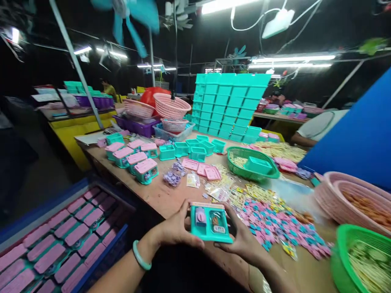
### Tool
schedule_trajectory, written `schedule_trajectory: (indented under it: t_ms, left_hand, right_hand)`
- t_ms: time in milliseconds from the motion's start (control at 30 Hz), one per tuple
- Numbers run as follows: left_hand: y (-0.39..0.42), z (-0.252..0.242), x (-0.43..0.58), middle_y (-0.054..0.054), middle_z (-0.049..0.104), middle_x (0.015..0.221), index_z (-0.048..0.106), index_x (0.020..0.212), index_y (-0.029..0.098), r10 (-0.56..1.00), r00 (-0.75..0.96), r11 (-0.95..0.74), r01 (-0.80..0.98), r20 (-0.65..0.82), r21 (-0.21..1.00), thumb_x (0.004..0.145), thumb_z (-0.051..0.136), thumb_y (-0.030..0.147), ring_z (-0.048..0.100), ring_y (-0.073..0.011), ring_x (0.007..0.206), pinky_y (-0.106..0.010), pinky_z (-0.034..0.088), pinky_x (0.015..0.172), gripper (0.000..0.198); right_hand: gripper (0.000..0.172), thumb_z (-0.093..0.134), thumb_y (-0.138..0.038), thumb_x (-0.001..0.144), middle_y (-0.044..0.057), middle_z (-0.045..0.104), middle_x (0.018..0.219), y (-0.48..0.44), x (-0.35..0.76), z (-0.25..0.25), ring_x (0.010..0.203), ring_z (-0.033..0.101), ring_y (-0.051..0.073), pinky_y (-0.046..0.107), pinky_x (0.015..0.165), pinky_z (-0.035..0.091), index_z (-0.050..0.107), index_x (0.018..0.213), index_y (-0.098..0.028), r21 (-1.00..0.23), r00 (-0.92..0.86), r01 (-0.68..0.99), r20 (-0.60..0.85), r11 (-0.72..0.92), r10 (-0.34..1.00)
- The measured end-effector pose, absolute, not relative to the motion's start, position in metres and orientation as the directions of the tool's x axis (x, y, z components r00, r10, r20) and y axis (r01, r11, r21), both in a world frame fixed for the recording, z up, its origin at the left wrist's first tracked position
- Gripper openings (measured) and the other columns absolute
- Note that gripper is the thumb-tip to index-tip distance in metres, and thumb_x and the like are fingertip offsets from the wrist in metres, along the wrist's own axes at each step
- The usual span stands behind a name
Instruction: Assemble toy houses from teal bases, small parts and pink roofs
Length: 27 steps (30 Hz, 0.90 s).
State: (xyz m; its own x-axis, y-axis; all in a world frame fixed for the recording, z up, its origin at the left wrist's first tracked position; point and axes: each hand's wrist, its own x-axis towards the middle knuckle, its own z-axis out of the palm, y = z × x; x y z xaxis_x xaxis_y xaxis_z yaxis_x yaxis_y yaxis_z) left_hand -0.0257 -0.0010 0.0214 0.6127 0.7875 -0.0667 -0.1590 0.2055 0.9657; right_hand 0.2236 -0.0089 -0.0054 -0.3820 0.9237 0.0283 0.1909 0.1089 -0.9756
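Between both hands, at the table's front edge, is a small turquoise plastic box [211,234] with a pink top edge. Its front face shows a lilac piece on the left and a window with small brown bits on the right. My left hand [179,230], with a pale green bangle at the wrist, grips the box's left side. The right side is gripped by my right hand [242,240]. Just beyond lie pink lids [201,168], a pile of lilac pieces [172,178] and a small clear packet [193,180].
Pink-lidded turquoise boxes [146,170] stand at the table's left. A blue crate [119,240] of similar boxes sits lower left. Stacked turquoise bins [229,106] rise at the back. Pink and blue pieces [281,228], a green basket [343,256] and pink baskets [328,199] are at right.
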Motion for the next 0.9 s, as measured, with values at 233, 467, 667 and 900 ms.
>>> schedule_trajectory:
  t_ms: [233,467,667,900]
  left_hand:
    - [-0.022,0.018,-0.06,-0.017,0.046,0.147,0.037,0.136,0.027,0.913,0.407,-0.039,0.023,0.026,0.999,0.043,0.099,0.037,0.048,-0.0403,0.137,-0.058,0.037,0.114,0.112]
    - [-0.014,0.017,-0.098,-0.019,0.017,0.167,0.021,0.157,0.028,0.959,0.254,-0.143,0.051,0.125,0.988,0.049,0.097,0.045,0.019,-0.041,0.154,-0.059,0.012,0.125,0.133]
    - [-0.011,0.001,-0.163,-0.017,0.037,0.161,0.017,0.158,0.027,0.987,-0.141,-0.101,-0.185,0.076,0.977,0.071,0.085,0.044,0.037,-0.0353,0.148,-0.051,0.028,0.122,0.111]
    - [0.045,-0.043,-0.227,-0.021,0.033,0.16,0.017,0.157,0.024,0.53,-0.769,-0.108,0.356,0.357,0.928,0.069,0.085,0.043,0.036,-0.0367,0.148,-0.054,0.031,0.119,0.113]
  right_hand:
    - [0.131,0.084,-0.073,0.056,0.016,0.033,0.162,0.008,0.2,0.014,0.147,0.038,0.038,0.052,0.118,0.036,0.017,0.161,-0.033,-0.99,-0.594,0.14,-0.073,0.013,0.801]
    - [0.088,0.07,-0.065,0.08,0.01,0.04,0.161,0.058,0.137,0.028,0.148,0.037,0.034,0.052,0.12,0.032,0.038,0.155,-0.032,-0.956,-0.56,0.264,-0.047,0.124,0.827]
    - [0.094,0.068,-0.064,0.083,0.008,0.029,0.166,0.077,0.032,-0.009,0.151,0.031,0.029,0.05,0.123,0.027,0.024,0.16,-0.032,-0.989,-0.61,0.066,0.065,0.133,0.79]
    - [0.108,0.065,-0.061,0.083,0.007,0.025,0.167,0.106,-0.07,-0.042,0.153,0.026,0.028,0.049,0.124,0.024,0.001,0.163,-0.028,-0.981,-0.434,-0.136,-0.066,-0.138,0.899]
